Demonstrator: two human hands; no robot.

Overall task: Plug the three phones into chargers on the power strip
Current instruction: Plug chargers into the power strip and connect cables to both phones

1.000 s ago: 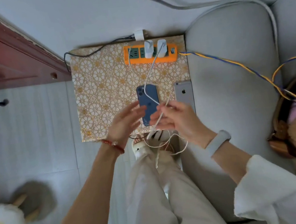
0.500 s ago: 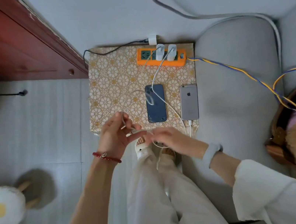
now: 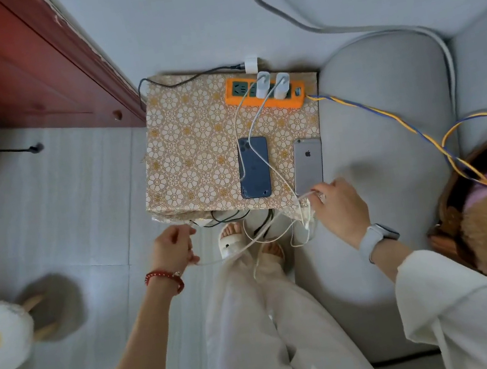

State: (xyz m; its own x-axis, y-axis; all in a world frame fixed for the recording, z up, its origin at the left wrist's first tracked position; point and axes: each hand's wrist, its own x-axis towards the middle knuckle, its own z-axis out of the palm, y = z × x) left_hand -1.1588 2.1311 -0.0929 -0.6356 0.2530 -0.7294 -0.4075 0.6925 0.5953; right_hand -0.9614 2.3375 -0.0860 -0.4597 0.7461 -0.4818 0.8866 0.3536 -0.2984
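Low table point(image 3: 198, 147) covered in a gold-and-white floral-patterned cloth, seen from above; an orange plastic power strip with dark green sockets point(image 3: 264, 93) lies along its far edge near the right far corner, with two white charger bricks point(image 3: 271, 86) plugged in side by side. A dark blue smartphone point(image 3: 253, 166) lies face down near the near edge, a thin white charging cable point(image 3: 252, 119) running across its back from the strip. A silver-grey smartphone with a logo on its back point(image 3: 308, 165) lies face down just beside it at the right edge. The right hand point(image 3: 339, 210), fingers curled, pinches a white cable end at the near end of the silver-grey phone; whether the plug is seated cannot be told. The left hand point(image 3: 174, 248), off the table's near edge, grips a loose run of white cable in curled fingers. A third phone is not visible
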